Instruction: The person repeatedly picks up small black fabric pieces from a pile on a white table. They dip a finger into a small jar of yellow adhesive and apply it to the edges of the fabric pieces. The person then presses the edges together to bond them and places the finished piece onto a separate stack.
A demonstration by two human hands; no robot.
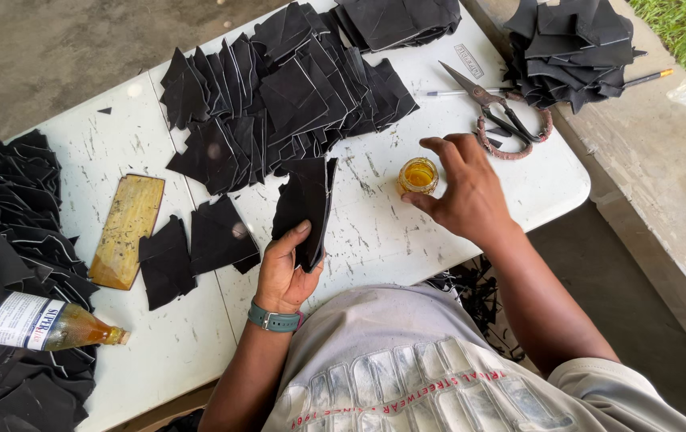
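Holding a black piece [308, 210] upright in the left hand [285, 274] while the right hand [465, 189] is reaching to a small open jar [418, 175] on the white counter [375, 232].

The left hand is gripping the folded black piece just above the counter's near edge; the right hand is resting loosely curled, fingertips touching the jar's side, gripping nothing. The jar is holding an amber liquid, and a bottle [35, 322] of similar liquid is lying on its side at the far left. As a judgement, much work is remaining: a large fan of black pieces [279, 96] is waiting behind, and only two flat pieces [195, 248] are lying apart beside a yellowish board [127, 230]. Scissors [497, 112] are lying near another pile [571, 52].
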